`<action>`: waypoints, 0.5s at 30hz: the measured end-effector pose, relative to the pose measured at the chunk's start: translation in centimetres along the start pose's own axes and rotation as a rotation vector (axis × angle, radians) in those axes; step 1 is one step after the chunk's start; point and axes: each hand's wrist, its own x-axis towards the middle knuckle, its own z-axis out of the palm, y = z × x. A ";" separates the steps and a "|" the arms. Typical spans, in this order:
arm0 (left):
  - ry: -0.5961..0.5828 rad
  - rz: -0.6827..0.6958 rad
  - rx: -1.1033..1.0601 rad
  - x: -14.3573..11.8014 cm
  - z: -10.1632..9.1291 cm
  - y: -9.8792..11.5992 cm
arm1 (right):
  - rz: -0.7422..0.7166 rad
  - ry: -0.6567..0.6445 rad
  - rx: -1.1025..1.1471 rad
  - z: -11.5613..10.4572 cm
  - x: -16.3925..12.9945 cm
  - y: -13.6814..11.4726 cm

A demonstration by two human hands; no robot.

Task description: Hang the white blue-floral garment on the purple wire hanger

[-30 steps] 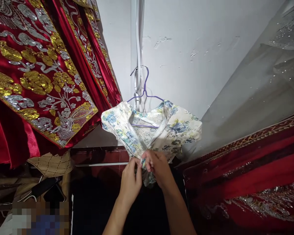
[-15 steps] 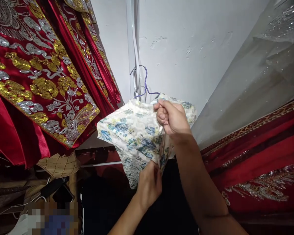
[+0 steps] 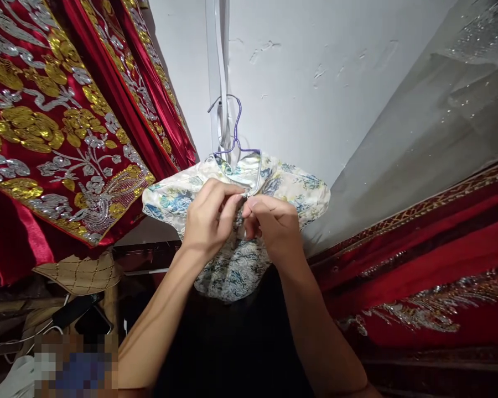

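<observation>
Garment [image 3: 232, 271] on hanger [image 3: 235, 142], before wall [image 3: 315, 127]; left hand [image 3: 207, 216] and right hand [image 3: 280, 224] close together at garment's front; hanging cloth [image 3: 66, 132] to left of garment, second cloth [image 3: 477, 309] to right, strap [image 3: 222, 50] above

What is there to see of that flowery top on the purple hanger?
The floral top is whitish with blue and yellow flowers, and looks like thin, soft cloth. It hangs on a purple hanger in front of a pale wall, short sleeves spread to either side. The left hand and right hand pinch its front at the neckline, fingertips close together; any fastening there is too small to make out. Below them, the cloth looks crinkled, ending in a rounded lower edge.
</observation>
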 end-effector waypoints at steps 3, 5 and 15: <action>0.062 0.037 0.073 0.1 0.7 -0.2 | 0.033 0.047 -0.020 0.2 0.8 0.9; 0.096 0.044 0.101 0.1 1.0 -0.4 | 0.070 0.086 -0.060 0.4 1.6 2.2; 0.764 -0.358 -0.218 -0.9 -6.7 -7.9 | 0.233 0.122 -0.076 0.1 -2.2 9.6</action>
